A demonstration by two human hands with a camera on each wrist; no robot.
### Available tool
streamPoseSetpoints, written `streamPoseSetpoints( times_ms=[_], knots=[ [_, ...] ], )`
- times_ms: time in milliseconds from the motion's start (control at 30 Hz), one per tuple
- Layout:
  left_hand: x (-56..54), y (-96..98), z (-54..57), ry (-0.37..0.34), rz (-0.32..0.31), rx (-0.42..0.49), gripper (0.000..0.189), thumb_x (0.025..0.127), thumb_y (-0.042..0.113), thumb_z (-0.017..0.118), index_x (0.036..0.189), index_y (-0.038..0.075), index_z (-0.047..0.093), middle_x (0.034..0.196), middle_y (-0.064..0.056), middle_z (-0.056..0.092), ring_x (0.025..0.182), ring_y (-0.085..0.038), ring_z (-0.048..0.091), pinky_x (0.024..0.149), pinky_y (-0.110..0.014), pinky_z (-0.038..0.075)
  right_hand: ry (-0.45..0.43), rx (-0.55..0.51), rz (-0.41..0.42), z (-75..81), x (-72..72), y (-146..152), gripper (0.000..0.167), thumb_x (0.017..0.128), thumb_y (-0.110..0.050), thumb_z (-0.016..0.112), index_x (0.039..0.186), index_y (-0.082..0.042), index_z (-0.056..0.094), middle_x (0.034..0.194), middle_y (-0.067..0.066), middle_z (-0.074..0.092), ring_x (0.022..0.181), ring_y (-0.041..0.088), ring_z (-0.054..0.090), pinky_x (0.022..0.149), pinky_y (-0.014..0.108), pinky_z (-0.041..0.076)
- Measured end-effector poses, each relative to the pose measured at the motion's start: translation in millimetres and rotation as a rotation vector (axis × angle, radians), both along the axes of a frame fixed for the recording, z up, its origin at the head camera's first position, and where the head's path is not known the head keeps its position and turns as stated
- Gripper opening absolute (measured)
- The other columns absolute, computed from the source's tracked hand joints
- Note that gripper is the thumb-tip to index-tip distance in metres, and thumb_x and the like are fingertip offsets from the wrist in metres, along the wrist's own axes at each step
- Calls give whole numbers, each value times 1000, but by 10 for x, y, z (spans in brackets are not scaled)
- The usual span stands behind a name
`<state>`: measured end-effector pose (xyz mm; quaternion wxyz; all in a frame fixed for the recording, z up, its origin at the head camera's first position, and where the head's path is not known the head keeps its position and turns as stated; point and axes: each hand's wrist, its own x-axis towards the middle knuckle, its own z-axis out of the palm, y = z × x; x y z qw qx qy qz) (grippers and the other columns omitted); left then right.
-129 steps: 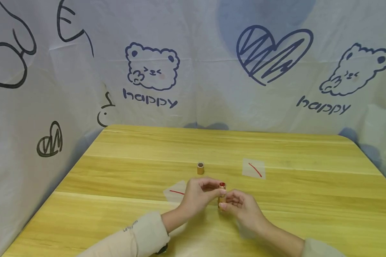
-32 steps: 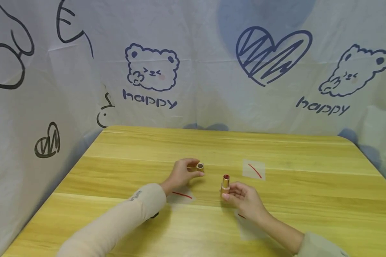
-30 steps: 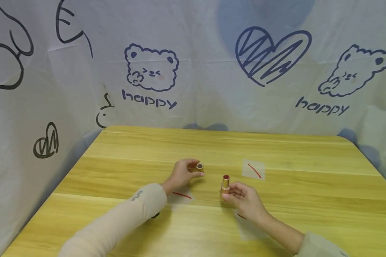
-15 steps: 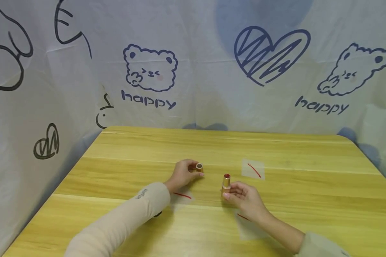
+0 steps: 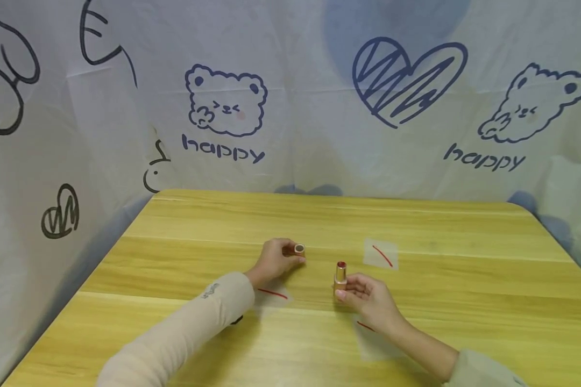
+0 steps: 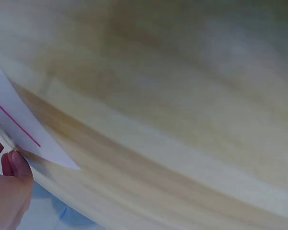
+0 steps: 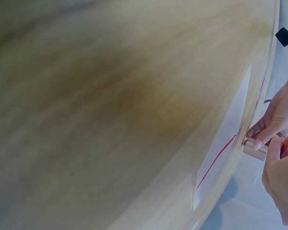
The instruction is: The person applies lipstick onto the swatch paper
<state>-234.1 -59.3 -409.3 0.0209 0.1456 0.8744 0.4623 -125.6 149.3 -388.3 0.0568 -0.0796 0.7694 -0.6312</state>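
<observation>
In the head view, my right hand (image 5: 373, 302) holds a gold lipstick (image 5: 340, 278) upright between thumb and fingers, its red tip pointing up. To its left, my left hand (image 5: 275, 260) pinches the gold lipstick cap (image 5: 299, 250), whose open end faces up. Cap and lipstick are apart. Whether the cap touches the table is hard to tell. The right wrist view catches both hands at its right edge, with the cap (image 7: 255, 149) under the left fingers. Only part of the left hand (image 6: 9, 187) enters the left wrist view.
Paper squares with red strokes lie on the wooden table (image 5: 213, 215): one paper (image 5: 381, 255) behind the lipstick, one paper (image 5: 274, 302) by the left wrist, one paper (image 5: 375, 346) under the right forearm. A printed curtain (image 5: 310, 134) hangs behind the table.
Earlier both hands were on the lipstick and the cap stood alone. The left hand has since moved back and left to grip the cap. Over the last second both hands stay nearly still.
</observation>
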Motion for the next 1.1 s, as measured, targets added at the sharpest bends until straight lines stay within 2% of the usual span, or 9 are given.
streamPoseSetpoints(
  times_ms=[100,467,733,900,1100],
  knots=[
    [-3,-12,39,-31,3,20,22,78,11,74,95,-1,68,96,-13,70,88,-23,67,78,-29,56,-4,1,-8,0,-1,-7,27,85,-1,63,106,15,55,105,28,63,83,3,62,76,16,53],
    [9,-2,252,-56,3,106,23,80,12,73,99,1,68,96,-13,71,86,-22,68,75,-26,56,-29,-9,-19,26,2,-7,27,86,-2,62,107,14,55,105,26,63,85,9,63,75,17,54],
    [135,21,350,-67,-55,212,23,81,8,71,101,-2,66,98,-17,69,86,-23,69,74,-25,56,-15,-7,-2,28,3,3,28,86,-3,62,107,14,54,107,29,61,87,11,63,77,17,53],
    [223,32,358,-70,-92,226,24,80,8,72,101,-1,67,96,-16,70,80,-16,67,71,-23,56,-7,0,12,23,0,16,30,87,-6,62,108,14,54,109,30,60,90,14,64,78,17,53],
    [312,36,383,-114,-120,245,24,80,9,71,102,-1,67,95,-16,70,78,-12,66,72,-24,56,-10,10,18,31,6,29,31,88,-7,62,109,14,53,110,29,60,93,19,64,79,18,53]
  ],
)
